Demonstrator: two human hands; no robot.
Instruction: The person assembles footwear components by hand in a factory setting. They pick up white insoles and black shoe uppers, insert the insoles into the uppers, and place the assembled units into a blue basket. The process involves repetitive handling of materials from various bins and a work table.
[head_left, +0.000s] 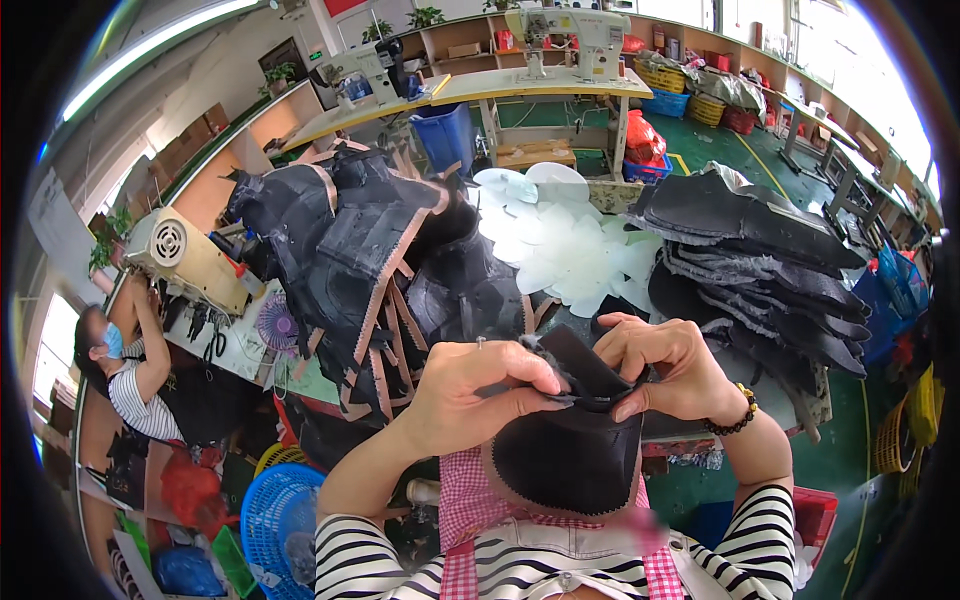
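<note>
A black shoe upper (565, 460) with a zigzag-cut edge hangs in front of my chest. My left hand (470, 395) pinches its top edge between thumb and fingers, with some grey fuzzy lining showing there. Opposite it, my right hand (680, 370) grips the same edge, thumb below and fingers curled over a folded flap. Just beyond my hands, a heap of black uppers with tan edges (370, 250) covers the left of the bench. Thin whitish rounded pieces (570, 240) lie spread in the middle. To the right rises a stack of black fuzzy-lined pieces (760, 270).
A co-worker (140, 370) sits at a sewing machine (190, 260) on the left. A small purple fan (280, 322) and scissors (214, 345) are near it. A blue basket (275, 520) stands at my lower left. Behind the bench are a blue bin (445, 140) and more sewing machines (597, 45).
</note>
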